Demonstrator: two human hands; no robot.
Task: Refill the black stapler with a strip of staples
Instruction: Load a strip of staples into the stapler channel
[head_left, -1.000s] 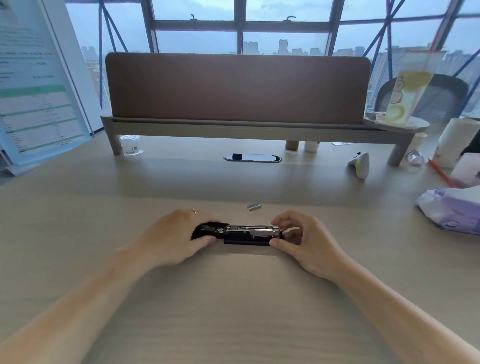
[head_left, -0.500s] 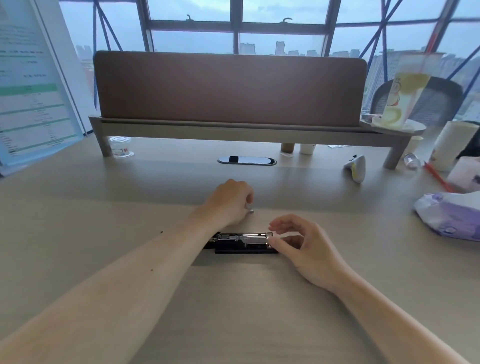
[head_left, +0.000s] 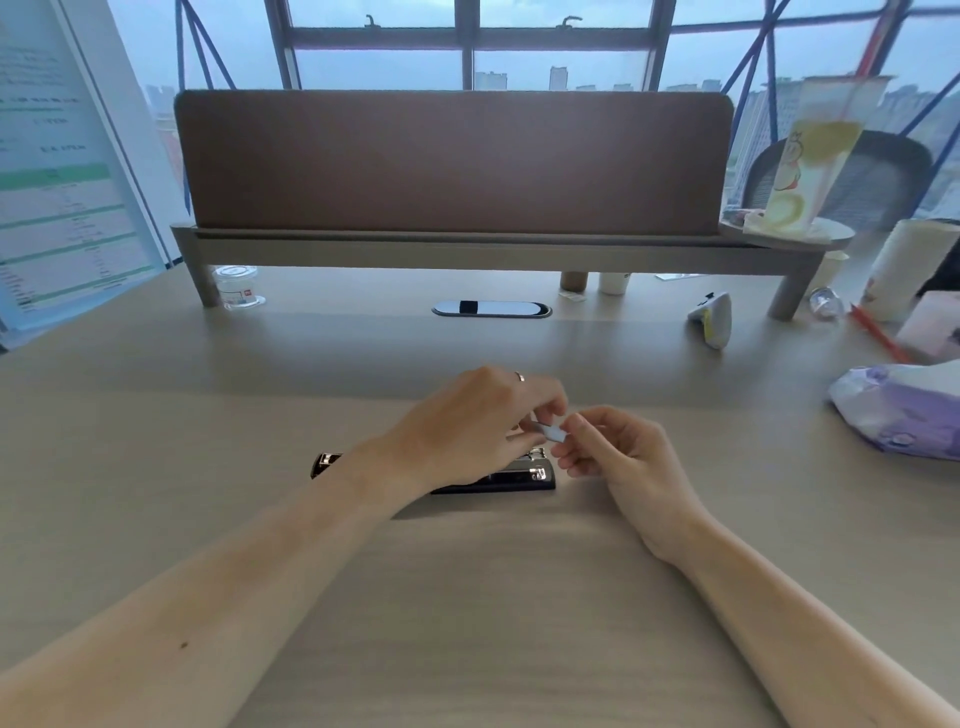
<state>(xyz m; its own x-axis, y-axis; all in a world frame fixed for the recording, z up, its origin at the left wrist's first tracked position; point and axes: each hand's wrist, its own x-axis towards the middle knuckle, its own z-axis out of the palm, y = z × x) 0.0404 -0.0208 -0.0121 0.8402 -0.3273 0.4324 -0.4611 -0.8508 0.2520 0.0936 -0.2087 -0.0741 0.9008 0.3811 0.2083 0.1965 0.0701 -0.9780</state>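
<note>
Hands (head_left: 545, 431) pinch small pale metallic staple strip (head_left: 551, 432).

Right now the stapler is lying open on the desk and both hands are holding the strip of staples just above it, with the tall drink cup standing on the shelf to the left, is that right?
One detail is off. The head view shows the drink cup at the right end of the shelf, not the left. The rest holds: the stapler lies open on the desk, and the left hand and right hand hold the strip of staples just above it.

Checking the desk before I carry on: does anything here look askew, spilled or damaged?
Nothing stands out. The black stapler lies flat and open on the pale wooden desk, and both hands hold the small silver strip of staples just above it.
</note>
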